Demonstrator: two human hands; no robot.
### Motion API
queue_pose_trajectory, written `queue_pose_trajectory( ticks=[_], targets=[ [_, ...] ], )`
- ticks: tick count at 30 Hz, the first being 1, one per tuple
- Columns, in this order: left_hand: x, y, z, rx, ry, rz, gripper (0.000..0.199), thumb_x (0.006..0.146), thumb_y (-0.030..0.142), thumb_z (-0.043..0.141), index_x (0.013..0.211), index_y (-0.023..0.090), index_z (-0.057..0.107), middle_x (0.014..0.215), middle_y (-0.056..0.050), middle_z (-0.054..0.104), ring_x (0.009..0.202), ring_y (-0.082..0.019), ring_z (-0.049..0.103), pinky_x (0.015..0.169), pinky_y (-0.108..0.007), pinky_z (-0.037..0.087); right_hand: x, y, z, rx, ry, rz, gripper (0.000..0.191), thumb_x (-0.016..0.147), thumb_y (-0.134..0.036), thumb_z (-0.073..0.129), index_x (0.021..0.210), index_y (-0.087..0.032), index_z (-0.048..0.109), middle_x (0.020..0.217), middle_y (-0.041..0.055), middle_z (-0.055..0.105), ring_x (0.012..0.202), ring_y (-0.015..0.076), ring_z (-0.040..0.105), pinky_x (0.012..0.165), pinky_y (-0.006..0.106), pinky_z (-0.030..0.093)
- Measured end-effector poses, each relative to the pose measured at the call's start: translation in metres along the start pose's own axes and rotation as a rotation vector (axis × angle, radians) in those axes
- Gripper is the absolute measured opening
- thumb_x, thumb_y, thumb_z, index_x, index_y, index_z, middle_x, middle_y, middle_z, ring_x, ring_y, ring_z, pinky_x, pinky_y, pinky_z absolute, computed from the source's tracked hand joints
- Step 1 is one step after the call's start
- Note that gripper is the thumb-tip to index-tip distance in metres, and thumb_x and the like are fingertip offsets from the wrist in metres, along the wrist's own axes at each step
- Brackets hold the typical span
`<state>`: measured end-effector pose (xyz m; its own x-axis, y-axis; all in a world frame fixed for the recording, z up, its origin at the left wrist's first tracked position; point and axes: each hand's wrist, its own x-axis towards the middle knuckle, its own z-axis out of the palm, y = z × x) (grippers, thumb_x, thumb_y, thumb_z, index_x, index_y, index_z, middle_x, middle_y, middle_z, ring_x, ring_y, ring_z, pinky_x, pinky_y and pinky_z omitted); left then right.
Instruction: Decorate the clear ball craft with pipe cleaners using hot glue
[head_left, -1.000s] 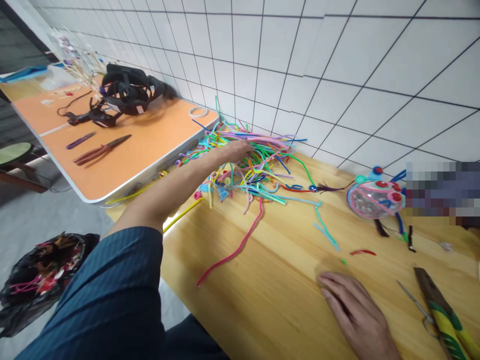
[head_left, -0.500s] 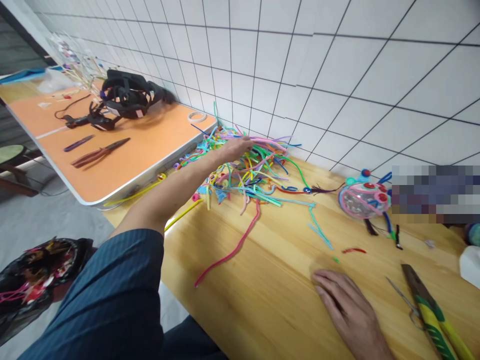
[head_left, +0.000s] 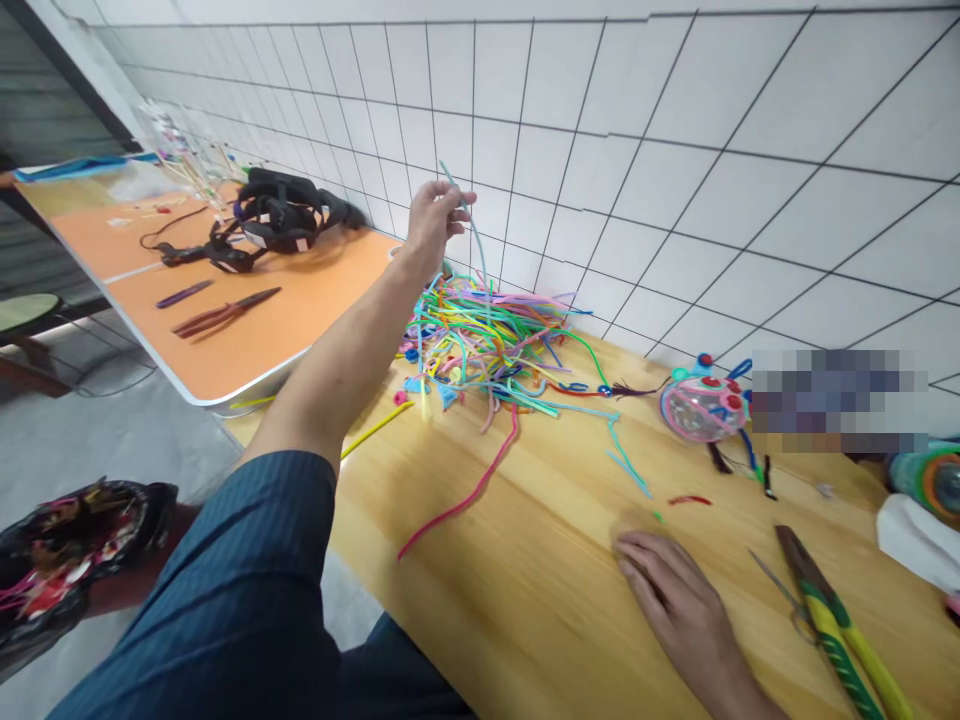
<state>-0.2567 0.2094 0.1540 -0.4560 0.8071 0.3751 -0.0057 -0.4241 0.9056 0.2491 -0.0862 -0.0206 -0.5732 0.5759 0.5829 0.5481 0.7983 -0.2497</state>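
My left hand (head_left: 436,218) is raised in front of the tiled wall, its fingers closed on a pale blue pipe cleaner (head_left: 480,248). The pipe cleaner hangs down toward a tangled heap of many-coloured pipe cleaners (head_left: 510,325), and its lower end blends into the heap. My right hand (head_left: 679,600) lies flat on the wooden table (head_left: 525,600), fingers resting together and nothing in them. Closest to it are a short red piece (head_left: 690,499), a small green scrap (head_left: 658,516) and a pair of scissors (head_left: 784,595). A pink pipe cleaner (head_left: 469,500) trails from the heap.
Green-and-yellow pliers (head_left: 832,620) lie at the right, below a decorated clear ball (head_left: 701,408). An adjoining orange table (head_left: 247,350) carries a black headset (head_left: 285,215), red-handled pliers (head_left: 225,313) and a purple pen (head_left: 184,294). A black-bagged bin (head_left: 142,500) stands on the floor.
My left hand has risen from the heap, lifting the pale blue pipe cleaner. My right hand stays resting on the table. The view has shifted slightly.
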Motion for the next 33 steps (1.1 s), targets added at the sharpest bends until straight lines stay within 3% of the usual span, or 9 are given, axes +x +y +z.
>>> queue_pose_trajectory(
  ticks=[3, 7, 12, 16, 19, 21, 24, 28, 33],
  targets=[
    [-0.008, 0.027, 0.0, -0.141, -0.011, -0.054, 0.026, 0.104, 0.051, 0.074, 0.104, 0.028, 0.063, 0.104, 0.003, 0.081, 0.095, -0.012, 0.066, 0.075, -0.027, 0.054, 0.001, -0.001, 0.002, 0.008, 0.026, -0.007, 0.017, 0.111, -0.024, 0.06, 0.113, -0.026, 0.076, 0.103, 0.005, 0.084, 0.09, 0.021, 0.083, 0.083, 0.035, 0.068],
    [-0.056, 0.052, 0.027, -0.273, -0.104, -0.143, 0.007, 0.111, 0.026, 0.062, 0.11, 0.021, 0.067, 0.111, -0.001, 0.082, 0.09, -0.009, 0.076, 0.075, -0.02, 0.057, 0.008, -0.004, -0.008, 0.073, 0.06, 0.047, 0.016, 0.109, -0.024, 0.062, 0.111, -0.027, 0.078, 0.102, 0.0038, 0.085, 0.09, 0.0209, 0.084, 0.081, 0.033, 0.069],
    [-0.168, 0.064, 0.086, -0.425, -0.391, -0.366, 0.01, 0.108, 0.016, 0.066, 0.098, 0.016, 0.064, 0.097, -0.003, 0.083, 0.072, -0.008, 0.078, 0.067, -0.018, 0.06, 0.019, -0.017, -0.052, 0.008, 0.288, 0.24, 0.018, 0.106, -0.026, 0.069, 0.12, -0.03, 0.079, 0.116, 0.0071, 0.084, 0.108, 0.0268, 0.081, 0.097, 0.044, 0.066],
    [-0.278, 0.057, 0.124, -0.523, -0.679, -0.574, 0.017, 0.099, 0.022, 0.08, 0.097, 0.015, 0.065, 0.103, -0.007, 0.084, 0.077, -0.014, 0.082, 0.068, -0.023, 0.064, 0.026, -0.037, -0.072, 0.073, 0.378, 0.483, 0.044, 0.103, -0.042, 0.074, 0.145, -0.029, 0.067, 0.146, 0.0144, 0.073, 0.135, 0.0335, 0.07, 0.114, 0.059, 0.056],
    [-0.35, 0.049, 0.142, -0.572, -0.826, -0.721, 0.036, 0.088, 0.036, 0.094, 0.098, 0.016, 0.066, 0.109, -0.009, 0.084, 0.086, -0.018, 0.083, 0.073, -0.025, 0.064, 0.029, -0.048, -0.07, 0.265, 0.34, 0.625, 0.056, 0.1, -0.051, 0.076, 0.148, -0.027, 0.06, 0.142, 0.0147, 0.075, 0.122, 0.0292, 0.075, 0.106, 0.052, 0.061],
    [-0.382, 0.044, 0.149, -0.598, -0.866, -0.776, 0.046, 0.079, 0.043, 0.1, 0.095, 0.016, 0.067, 0.107, -0.008, 0.083, 0.086, -0.017, 0.081, 0.074, -0.026, 0.062, 0.03, -0.052, -0.068, 0.407, 0.285, 0.693, 0.052, 0.1, -0.054, 0.072, 0.143, -0.025, 0.062, 0.12, 0.0107, 0.081, 0.096, 0.0239, 0.078, 0.084, 0.041, 0.064],
    [-0.4, 0.041, 0.154, -0.557, -0.896, -0.746, 0.054, 0.071, 0.049, 0.103, 0.099, 0.015, 0.072, 0.095, -0.004, 0.078, 0.081, -0.014, 0.076, 0.068, -0.022, 0.057, 0.025, -0.056, -0.072, 0.41, 0.187, 0.742, 0.035, 0.102, -0.051, 0.064, 0.122, -0.024, 0.072, 0.085, 0.0021, 0.078, 0.066, 0.0183, 0.068, 0.062, 0.031, 0.052],
    [-0.388, 0.031, 0.152, -0.409, -0.907, -0.684, 0.062, 0.065, 0.052, 0.104, 0.106, 0.017, 0.073, 0.086, 0.002, 0.073, 0.065, -0.009, 0.068, 0.057, -0.021, 0.051, 0.011, -0.052, -0.086, 0.094, 0.117, 0.693, 0.031, 0.104, -0.042, 0.057, 0.082, -0.025, 0.072, 0.069, 0.0002, 0.071, 0.065, 0.0186, 0.066, 0.063, 0.031, 0.046],
    [-0.377, 0.005, 0.15, -0.183, -1.045, -0.583, 0.052, 0.071, 0.057, 0.095, 0.092, 0.015, 0.072, 0.079, 0.0, 0.073, 0.056, -0.008, 0.062, 0.052, -0.022, 0.049, -0.008, -0.036, -0.096, -0.173, -0.012, 0.607, 0.024, 0.105, -0.031, 0.057, 0.098, -0.026, 0.079, 0.079, 0.0029, 0.08, 0.072, 0.0226, 0.076, 0.07, 0.033, 0.052]
  ],
)
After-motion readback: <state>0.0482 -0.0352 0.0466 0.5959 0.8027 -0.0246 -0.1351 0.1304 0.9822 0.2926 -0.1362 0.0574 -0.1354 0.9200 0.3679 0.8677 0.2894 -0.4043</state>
